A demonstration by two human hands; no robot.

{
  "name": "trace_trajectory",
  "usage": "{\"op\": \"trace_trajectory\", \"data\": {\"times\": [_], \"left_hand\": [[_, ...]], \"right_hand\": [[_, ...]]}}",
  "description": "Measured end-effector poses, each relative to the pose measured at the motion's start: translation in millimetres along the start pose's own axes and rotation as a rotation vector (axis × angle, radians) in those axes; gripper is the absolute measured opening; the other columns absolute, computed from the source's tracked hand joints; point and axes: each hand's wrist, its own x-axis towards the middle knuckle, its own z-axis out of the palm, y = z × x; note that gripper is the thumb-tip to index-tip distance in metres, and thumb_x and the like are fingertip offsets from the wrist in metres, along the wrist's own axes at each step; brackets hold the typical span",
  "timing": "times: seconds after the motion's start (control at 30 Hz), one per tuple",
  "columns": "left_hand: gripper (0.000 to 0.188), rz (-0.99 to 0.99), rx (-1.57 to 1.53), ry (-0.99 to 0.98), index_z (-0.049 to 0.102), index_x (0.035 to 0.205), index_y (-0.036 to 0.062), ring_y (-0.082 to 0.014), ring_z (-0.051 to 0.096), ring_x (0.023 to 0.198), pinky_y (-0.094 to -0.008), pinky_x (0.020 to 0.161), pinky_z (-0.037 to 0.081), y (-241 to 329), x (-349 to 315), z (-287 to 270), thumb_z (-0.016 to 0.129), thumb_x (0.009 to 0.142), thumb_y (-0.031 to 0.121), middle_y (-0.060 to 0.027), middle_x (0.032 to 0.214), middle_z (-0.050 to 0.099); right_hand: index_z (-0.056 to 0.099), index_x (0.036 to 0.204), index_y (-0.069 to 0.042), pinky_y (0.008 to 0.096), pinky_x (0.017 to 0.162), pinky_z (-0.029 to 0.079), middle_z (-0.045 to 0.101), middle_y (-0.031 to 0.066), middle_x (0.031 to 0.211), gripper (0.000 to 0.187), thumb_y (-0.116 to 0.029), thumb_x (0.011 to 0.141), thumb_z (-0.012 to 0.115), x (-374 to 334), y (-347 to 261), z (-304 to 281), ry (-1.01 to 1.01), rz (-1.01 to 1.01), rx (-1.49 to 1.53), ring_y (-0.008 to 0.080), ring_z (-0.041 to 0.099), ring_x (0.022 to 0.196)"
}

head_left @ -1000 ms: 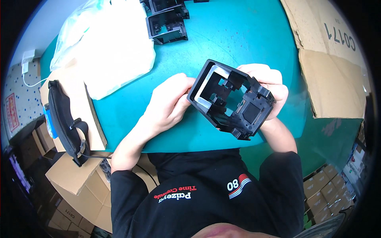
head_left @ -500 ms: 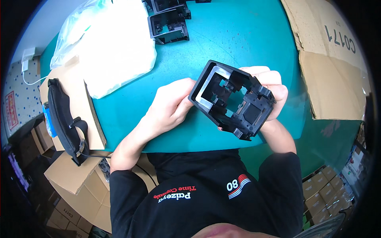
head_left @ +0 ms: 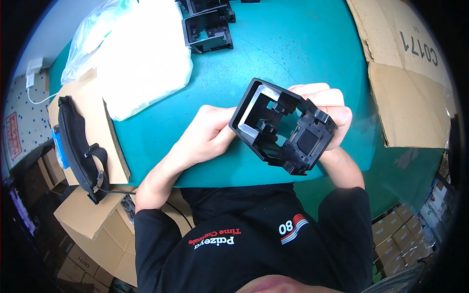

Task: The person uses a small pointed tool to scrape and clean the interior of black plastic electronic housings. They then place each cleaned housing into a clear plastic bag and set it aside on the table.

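A black plastic housing (head_left: 309,140), open-topped with cut-outs inside and a pale strip along its left inner wall, is held tilted above the green table. My right hand (head_left: 328,108) is closed round its far right side, the fingers curled behind it. At its left corner my left hand (head_left: 211,131) is closed, with thumb and forefinger against the edge; the fingertips are partly hidden behind the housing. Beyond my hands, another black housing (head_left: 209,32) of similar shape stands on the table, next to more black parts cut off by the upper edge.
A bright white plastic bag (head_left: 146,63) covers the table's far left. Cardboard (head_left: 410,93) borders the right side. At left, a black strap pouch (head_left: 77,146) lies on a cardboard box, with a cable running toward me. Stacked cartons (head_left: 398,237) stand at lower right.
The housing has shifted slightly left and toward me, turning a little, with both hands still on it. Nothing else has visibly moved.
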Motion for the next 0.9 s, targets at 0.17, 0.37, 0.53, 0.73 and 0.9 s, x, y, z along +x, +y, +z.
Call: {"op": "trace_trajectory", "data": {"times": [0.17,0.37,0.53,0.73,0.9], "left_hand": [[0.021,0.04,0.054,0.02,0.068,0.112,0.0014,-0.0342,0.065,0.066,-0.0362,0.063,0.052,1.3,2.7,-3.6,0.056,0.1,0.014,-0.0185,0.08,0.066],[0.019,-0.086,0.244,0.0,0.066,0.097,0.0015,-0.0312,0.062,0.065,-0.0345,0.062,0.049,15.8,6.9,-26.6,0.058,0.1,0.019,-0.0148,0.074,0.062],[0.015,-0.093,0.272,0.183,0.066,0.098,0.0036,-0.014,0.05,0.055,-0.0286,0.056,0.042,12.5,0.4,-34.9,0.064,0.096,0.019,-0.0053,0.063,0.054],[0.025,-0.192,0.23,0.237,0.066,0.102,0.0035,-0.0087,0.042,0.06,-0.0268,0.056,0.036,16.3,2.0,-32.5,0.076,0.088,0.021,0.0006,0.066,0.049],[0.066,-0.003,0.209,0.329,0.06,0.129,0.0078,-0.0109,0.047,0.066,-0.0266,0.063,0.044,18.8,1.5,-29.7,0.091,0.071,0.022,-0.007,0.113,0.059]], "right_hand": [[0.061,0.094,0.005,0.0382,0.072,0.06,0.069,0.02,0.101,0.03,-0.005,0.075,0.082,3.7,-1.7,-3.3,-0.019,-0.012,-0.054,0.0331,0.071,0.089],[0.057,0.107,0.003,0.0372,0.075,0.058,0.066,0.0191,0.105,0.043,-0.011,0.076,0.084,6.3,-1.6,-12.1,-0.029,-0.136,-0.309,0.0315,0.069,0.089],[0.052,0.115,0.001,0.0391,0.08,0.057,0.064,0.0193,0.111,0.061,-0.021,0.072,0.089,8.1,3.2,-16.2,-0.135,-0.116,-0.282,0.0322,0.067,0.096],[0.042,0.131,0.003,0.0402,0.093,0.052,0.053,0.0203,0.122,0.086,-0.022,0.066,0.093,4.2,2.4,-13.0,-0.082,0.074,-0.395,0.0295,0.06,0.109],[0.042,0.134,0.0,0.0373,0.101,0.046,0.049,0.0139,0.128,0.086,-0.002,0.061,0.089,-2.9,3.1,5.8,0.074,0.5,-0.083,0.0228,0.053,0.119]]}}
